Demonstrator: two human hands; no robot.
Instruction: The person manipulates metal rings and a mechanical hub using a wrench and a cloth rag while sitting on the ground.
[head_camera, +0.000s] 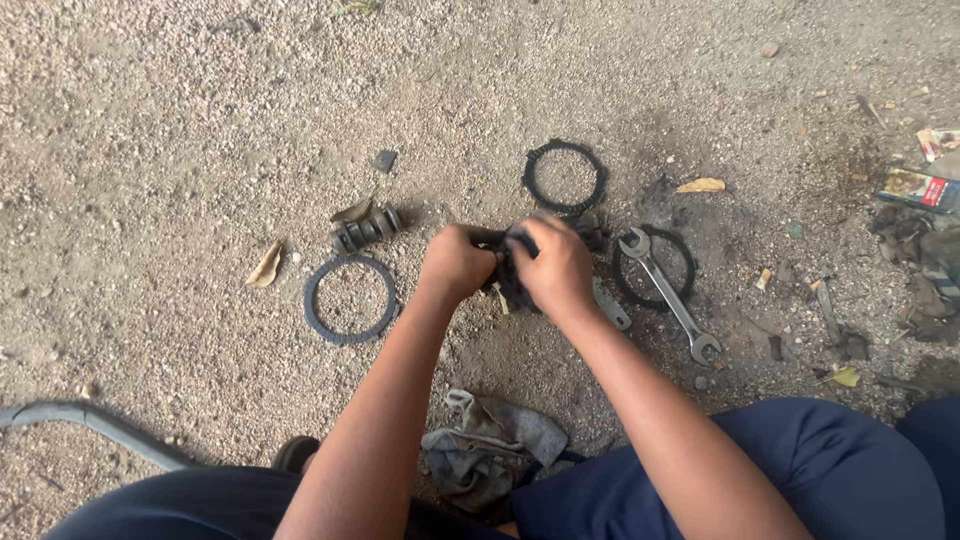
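Two hands are closed together on a dark toothed part (510, 262), held just above the gravel ground (180, 120) at the middle of the view. The left hand (455, 263) is curled in a tight fist round the part's left edge; the right hand (556, 268) is wrapped over its top and right side, so that most of the part is hidden and its exact shape cannot be told. Both grips are fully closed on it.

For work of this kind, the part is best kept low over the ground and square between the two hands, with pressure shared evenly, so that nothing is dropped into the grit. Fingers are best kept clear of the toothed edge.

Flat, thin rings with notched rims are laid about: a grey-black ring (350, 299) well to the left, a darker ring (565, 177) just beyond the hands, and a third ring (653, 268) to the right, across which a bright steel open-ended spanner (668, 293) is laid. A short ribbed metal piece (366, 230), coil-like, is seen left of the hands. A crumpled grey rag (490, 445) is lying near the knees, which are clad in dark blue cloth. Dry leaves and oily stains are scattered on the coarse, sandy surface.
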